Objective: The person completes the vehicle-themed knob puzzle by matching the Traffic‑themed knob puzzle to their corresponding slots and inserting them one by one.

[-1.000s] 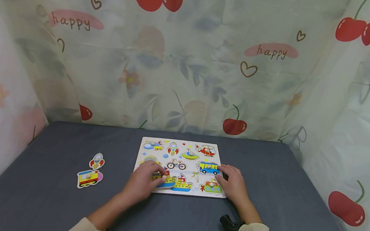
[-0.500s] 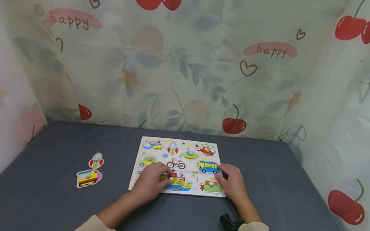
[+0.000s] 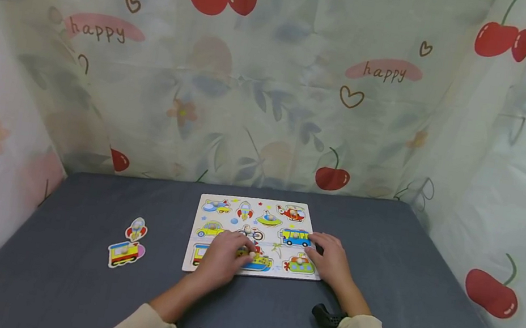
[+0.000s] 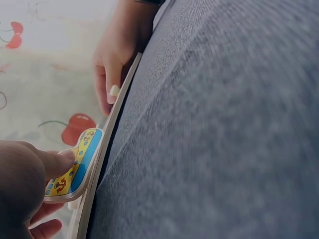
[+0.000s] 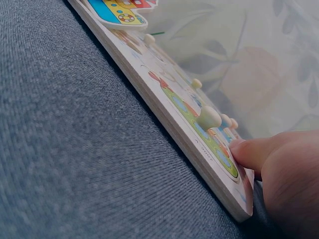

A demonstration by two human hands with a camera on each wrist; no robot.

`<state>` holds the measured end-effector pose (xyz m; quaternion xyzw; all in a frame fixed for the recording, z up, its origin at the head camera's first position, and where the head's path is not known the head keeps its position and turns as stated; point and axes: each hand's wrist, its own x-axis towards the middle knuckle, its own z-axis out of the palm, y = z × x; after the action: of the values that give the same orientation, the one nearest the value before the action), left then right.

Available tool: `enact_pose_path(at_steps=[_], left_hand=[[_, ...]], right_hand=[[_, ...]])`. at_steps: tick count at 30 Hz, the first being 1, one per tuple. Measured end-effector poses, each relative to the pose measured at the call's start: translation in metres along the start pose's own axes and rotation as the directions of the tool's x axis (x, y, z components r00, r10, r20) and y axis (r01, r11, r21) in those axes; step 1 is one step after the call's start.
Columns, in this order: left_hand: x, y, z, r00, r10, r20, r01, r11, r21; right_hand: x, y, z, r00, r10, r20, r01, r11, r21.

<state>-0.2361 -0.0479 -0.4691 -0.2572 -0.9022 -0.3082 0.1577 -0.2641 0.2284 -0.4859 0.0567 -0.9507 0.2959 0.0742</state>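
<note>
My left hand (image 3: 222, 258) holds a ship puzzle piece (image 4: 82, 164), yellow and blue with an anchor, above the lower row of a white peg puzzle board (image 3: 193, 238). In the left wrist view the thumb lies on the piece's face, and the piece is tilted close over the board. A printed ship shows under it, partly covered by the hand and piece. My right hand (image 3: 334, 261) rests at the board's right edge, thumb on its surface beside the green submarine piece (image 5: 207, 134) and fingertips at the blue bus piece (image 3: 296, 238).
Left of the board, a rocket piece (image 3: 136, 230) and a train piece (image 3: 125, 254) lie on the dark grey table (image 3: 68, 282). The helicopter piece (image 3: 292, 213) sits in the board's upper right. A cherry-patterned curtain (image 3: 272, 102) stands behind the table and along both sides.
My left hand has moved right along the board with the ship piece, uncovering the yellow car and part of the train picture. The right hand has stayed in place.
</note>
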Motion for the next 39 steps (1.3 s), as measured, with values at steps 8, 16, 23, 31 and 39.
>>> enact_pose_path(at_steps=[8,16,23,31,39], left_hand=[[0.0031,0.0040,0.0046,1.000,-0.007,0.021,0.006,1.000,0.023],[0.0033,0.0065,0.0067,0.996,-0.067,0.062,0.064,0.997,0.051],[0.0023,0.0073,0.0069,0.996,-0.060,0.067,0.055,0.996,0.070],[-0.0003,0.0080,0.0063,0.994,-0.057,0.089,0.047,0.993,0.111],[-0.0020,0.0084,0.0059,0.993,-0.051,0.102,0.037,0.989,0.142]], right_hand=[[-0.0001,0.0004,0.0003,1.000,0.000,0.000,0.000,1.000,0.003],[-0.0007,-0.0005,-0.0007,1.000,-0.002,0.002,0.002,1.000,0.014],[-0.0010,-0.0004,-0.0008,1.000,-0.003,0.000,0.003,1.000,0.020],[-0.0010,-0.0003,-0.0005,1.000,-0.002,-0.001,0.002,1.000,0.013],[-0.0007,-0.0003,-0.0002,1.000,0.000,-0.003,0.000,1.000,0.015]])
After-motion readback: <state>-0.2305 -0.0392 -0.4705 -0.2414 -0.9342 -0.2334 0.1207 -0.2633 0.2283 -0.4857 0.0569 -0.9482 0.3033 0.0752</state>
